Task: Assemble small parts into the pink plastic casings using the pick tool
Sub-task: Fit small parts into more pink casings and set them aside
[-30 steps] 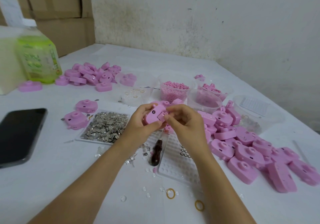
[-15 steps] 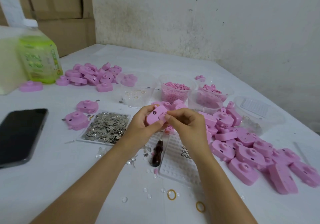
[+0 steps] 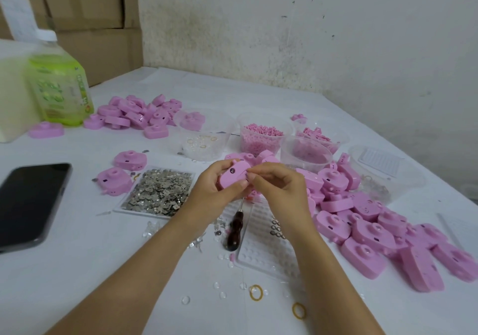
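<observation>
The pink casing [image 3: 234,176] is now turned slot-side up, grasped in the left hand [image 3: 212,192] above the surface [image 3: 103,270] and pinched at its end by the right hand [image 3: 276,187]. A small part could be lost among the loose bits [image 3: 199,242] below if that pinch slips.

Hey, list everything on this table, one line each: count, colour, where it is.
held casing: one, pink, centre, off the table
pick tool: one, brown handle, below the held casing
bottle: one, green, far left
far casing heap: many, pink, beside the bottle
right casing heap: many, pink, right side
metal-parts tray: one, silvery, left of the held casing
clear tubs: several, behind the held casing
grid tray: one, white, right of the pick tool
phone: one, black, left edge
rubber bands: two, yellow, near edge
left hand: one, grips the held casing
right hand: one, fingers pinch at its edge
</observation>
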